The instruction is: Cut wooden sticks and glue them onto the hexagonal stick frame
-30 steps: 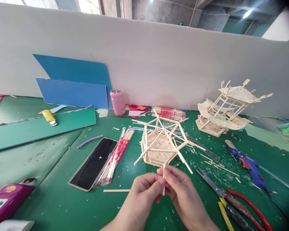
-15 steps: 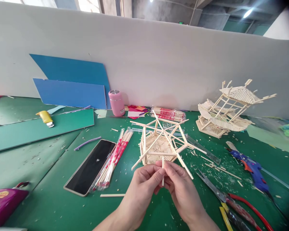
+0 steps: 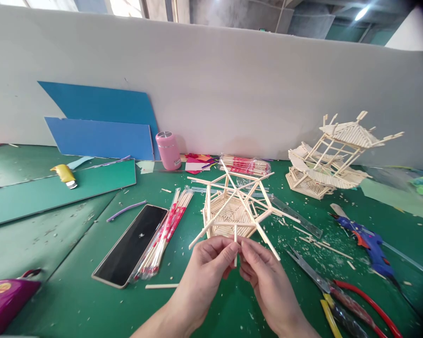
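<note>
Just near of the hexagonal stick frame (image 3: 234, 209) on the green tabletop (image 3: 74, 291), left hand (image 3: 207, 265) and right hand (image 3: 264, 277) both pinch one short stick (image 3: 235, 244) upright, probably lining it up against the frame's edge.

A craft workshop is shown: a green cutting-mat table (image 3: 74, 300) is littered with wood chips, a blue glue gun (image 3: 368, 244) and red-handled pliers (image 3: 356, 300) are laid at the right, and a finished pale stick pavilion model (image 3: 333, 157) is set far right.
</note>
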`<state>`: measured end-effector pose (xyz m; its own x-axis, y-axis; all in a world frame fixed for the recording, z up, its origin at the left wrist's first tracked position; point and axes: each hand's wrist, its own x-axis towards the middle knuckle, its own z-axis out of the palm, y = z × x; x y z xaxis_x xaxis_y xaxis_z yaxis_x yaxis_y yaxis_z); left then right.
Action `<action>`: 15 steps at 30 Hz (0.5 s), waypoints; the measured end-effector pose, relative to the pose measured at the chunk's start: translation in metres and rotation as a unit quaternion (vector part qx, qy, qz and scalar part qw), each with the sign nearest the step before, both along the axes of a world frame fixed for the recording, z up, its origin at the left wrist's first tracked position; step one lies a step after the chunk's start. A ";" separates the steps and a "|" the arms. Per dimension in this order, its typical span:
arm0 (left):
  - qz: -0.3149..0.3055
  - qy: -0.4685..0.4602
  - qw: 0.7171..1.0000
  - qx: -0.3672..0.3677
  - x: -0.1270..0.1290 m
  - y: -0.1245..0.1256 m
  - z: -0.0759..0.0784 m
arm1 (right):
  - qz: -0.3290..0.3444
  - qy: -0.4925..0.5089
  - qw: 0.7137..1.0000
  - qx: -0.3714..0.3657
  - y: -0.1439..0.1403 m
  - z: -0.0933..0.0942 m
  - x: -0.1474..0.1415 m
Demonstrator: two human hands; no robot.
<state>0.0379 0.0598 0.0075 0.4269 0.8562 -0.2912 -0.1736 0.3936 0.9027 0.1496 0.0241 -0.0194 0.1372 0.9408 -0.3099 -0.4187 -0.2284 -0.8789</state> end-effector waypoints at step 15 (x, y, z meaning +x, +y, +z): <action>0.010 0.040 0.999 0.009 0.001 -0.002 0.005 | -0.003 -0.104 0.994 -0.037 -0.046 0.000 0.038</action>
<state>0.0388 0.0580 0.0125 0.3855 0.8696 -0.3086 -0.1093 0.3751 0.9205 0.1872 -0.0220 -0.0195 0.2107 0.9154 -0.3430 -0.2303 -0.2945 -0.9275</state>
